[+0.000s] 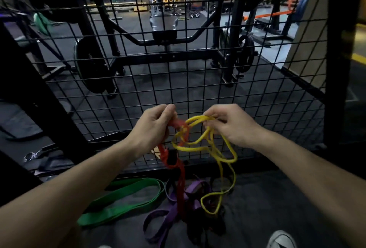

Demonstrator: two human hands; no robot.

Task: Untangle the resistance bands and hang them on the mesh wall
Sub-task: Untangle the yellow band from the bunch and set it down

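Note:
My left hand [153,127] grips the top of a red resistance band [180,184], which hangs down to the floor. A thin yellow band [216,154] is knotted through the red one; my right hand [227,124] pinches its upper loops. Both hands are held close together in front of the black mesh wall [178,81]. On the floor below lie a wide green band [120,202], a purple band [164,220] and a black band [206,228], the purple and black ones tangled with the hanging ends.
Behind the mesh stand a squat rack [164,37] with weight plates [89,65] on it. A thick black post [336,69] frames the mesh on the right. A white shoe tip [281,239] shows at the bottom right. Dark straps [45,158] lie at the left.

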